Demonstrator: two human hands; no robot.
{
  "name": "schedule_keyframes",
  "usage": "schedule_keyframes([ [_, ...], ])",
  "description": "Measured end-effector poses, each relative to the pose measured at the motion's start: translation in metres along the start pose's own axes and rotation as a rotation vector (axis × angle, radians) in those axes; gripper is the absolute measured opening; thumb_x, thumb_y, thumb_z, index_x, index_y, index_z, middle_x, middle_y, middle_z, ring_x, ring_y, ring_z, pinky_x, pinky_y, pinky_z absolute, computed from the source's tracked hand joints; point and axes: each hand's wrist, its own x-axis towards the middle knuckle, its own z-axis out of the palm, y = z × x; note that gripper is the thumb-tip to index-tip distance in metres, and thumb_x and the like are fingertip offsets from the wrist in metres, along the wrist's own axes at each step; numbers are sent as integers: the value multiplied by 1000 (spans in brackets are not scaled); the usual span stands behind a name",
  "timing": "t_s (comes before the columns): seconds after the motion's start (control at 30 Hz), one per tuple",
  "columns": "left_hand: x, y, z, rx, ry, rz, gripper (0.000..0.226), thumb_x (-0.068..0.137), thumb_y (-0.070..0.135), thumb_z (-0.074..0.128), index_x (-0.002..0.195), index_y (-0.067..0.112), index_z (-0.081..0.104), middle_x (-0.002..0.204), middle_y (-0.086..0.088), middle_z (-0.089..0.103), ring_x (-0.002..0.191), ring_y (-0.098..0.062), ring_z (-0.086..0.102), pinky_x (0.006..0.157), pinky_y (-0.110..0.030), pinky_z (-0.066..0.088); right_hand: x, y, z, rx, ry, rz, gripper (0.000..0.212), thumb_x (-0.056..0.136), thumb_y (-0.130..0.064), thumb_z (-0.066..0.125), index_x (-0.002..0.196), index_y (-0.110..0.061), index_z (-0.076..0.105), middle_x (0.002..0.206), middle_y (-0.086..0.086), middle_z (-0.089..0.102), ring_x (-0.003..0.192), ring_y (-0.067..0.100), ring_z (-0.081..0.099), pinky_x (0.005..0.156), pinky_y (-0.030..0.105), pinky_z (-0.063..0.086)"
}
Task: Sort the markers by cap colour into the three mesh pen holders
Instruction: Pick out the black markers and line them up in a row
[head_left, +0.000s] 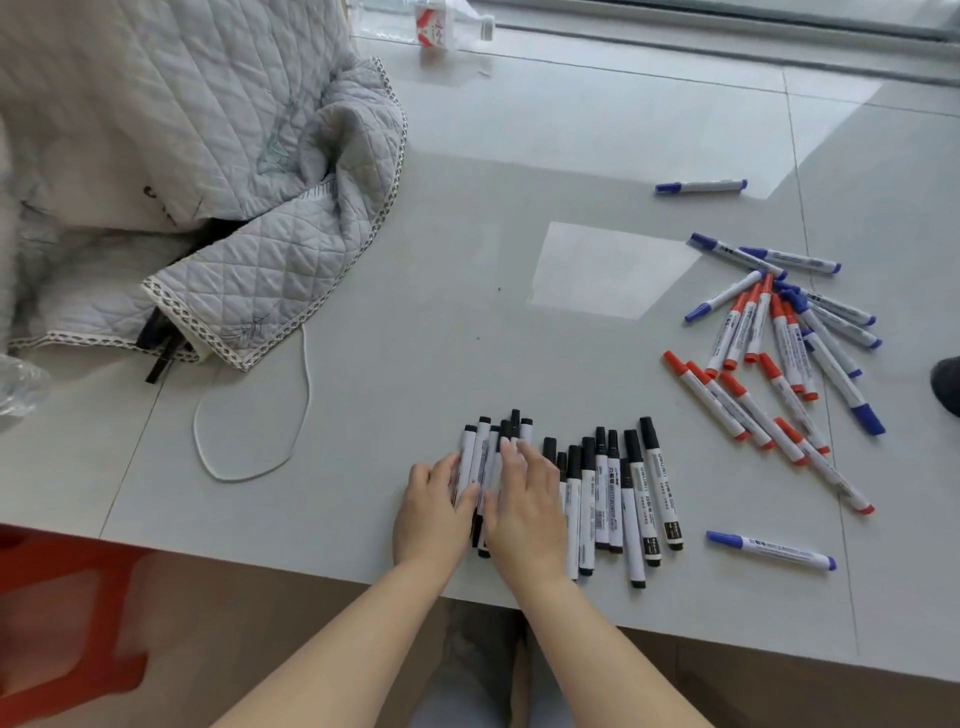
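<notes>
Here both hands lie on a row of black markers (608, 493) at the near edge of the table (467, 234). The left hand (428, 512) cups the row's left end, fingers bent over a few barrels; the right hand (524, 512) lies flat across the bunch beside it, fingers straight. Whether either truly grips a marker, I cannot tell. Right of them sits a mixed heap of red markers (748, 395) and blue markers (831, 332), crossing one another. Single blue ones lie apart, one far (701, 186) and one near (771, 551). A quilt (234, 182) covers the table's left part, with a white cord (249, 447) looping out from under it. A small carton (434, 26) stands at the far edge.
</notes>
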Motion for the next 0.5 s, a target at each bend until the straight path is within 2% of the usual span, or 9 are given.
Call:
schedule_keyframes([
  [0.03, 0, -1, 0, 1, -12, 0, 44, 90, 32, 52, 133, 28, 44, 116, 5, 44, 101, -11, 56, 82, -27, 45, 1, 3, 2, -120, 2, -42, 56, 77, -20, 72, 128, -5, 53, 129, 16, 55, 118, 33, 54, 97, 46, 47],
  [0.07, 1, -2, -1, 2, -24, 1, 44, 90, 32, 52, 133, 29, 43, 116, 4, 44, 100, -12, 57, 85, -29, 47, 0, 5, 2, -176, -50, -53, 57, 82, -26, 67, 133, -8, 48, 138, 13, 49, 128, 30, 45, 105, 47, 38],
  [0.1, 1, -3, -2, -1, -35, 3, 45, 90, 32, 52, 134, 30, 43, 117, 3, 45, 101, -12, 57, 87, -32, 47, 0, 8, 4, -190, -104, -53, 59, 90, -32, 55, 142, -12, 34, 149, 8, 32, 139, 27, 26, 114, 45, 20],
  [0.17, 1, -5, -3, -5, -43, 7, 45, 90, 32, 52, 135, 29, 42, 117, 2, 46, 100, -13, 58, 89, -34, 48, 1, 20, 12, -192, -221, -36, 59, 98, -40, 28, 146, -21, -1, 155, -3, -8, 140, 19, -17, 115, 35, -12],
  [0.23, 1, -5, -5, 17, -47, 13, 45, 90, 33, 51, 134, 31, 42, 114, 4, 45, 97, -12, 59, 86, -34, 49, 0, 26, 18, -268, -252, -47, 57, 99, -43, 16, 139, -24, -19, 150, -7, -26, 133, 17, -33, 111, 34, -22],
  [0.33, 0, -4, -7, 69, -38, -13, 48, 90, 36, 50, 136, 28, 39, 119, 3, 44, 104, -13, 56, 87, -32, 47, 0, 25, 15, -269, -271, -35, 55, 99, -42, 14, 138, -26, -19, 149, -7, -28, 131, 15, -36, 110, 33, -23],
  [0.4, -2, -2, -8, 112, 4, -32, 50, 91, 36, 49, 138, 21, 38, 126, 0, 42, 114, -16, 49, 93, -32, 43, -2, 26, 9, -228, -250, -28, 56, 99, -41, 18, 144, -25, -10, 152, -6, -20, 134, 14, -31, 111, 31, -21],
  [0.43, -3, 1, -9, 121, 43, -30, 48, 91, 34, 50, 136, 19, 40, 126, -1, 43, 117, -17, 45, 94, -31, 41, -3, 27, 3, -200, -221, -21, 56, 99, -40, 23, 147, -23, 1, 155, -5, -12, 138, 14, -24, 113, 31, -17],
  [0.5, -8, 13, -10, 102, 120, 5, 39, 90, 27, 51, 128, 19, 46, 121, -1, 46, 115, -17, 42, 89, -28, 39, -8, 31, -14, -152, -120, 3, 52, 96, -33, 38, 144, -17, 28, 156, 2, 16, 145, 19, 3, 116, 34, -2],
])
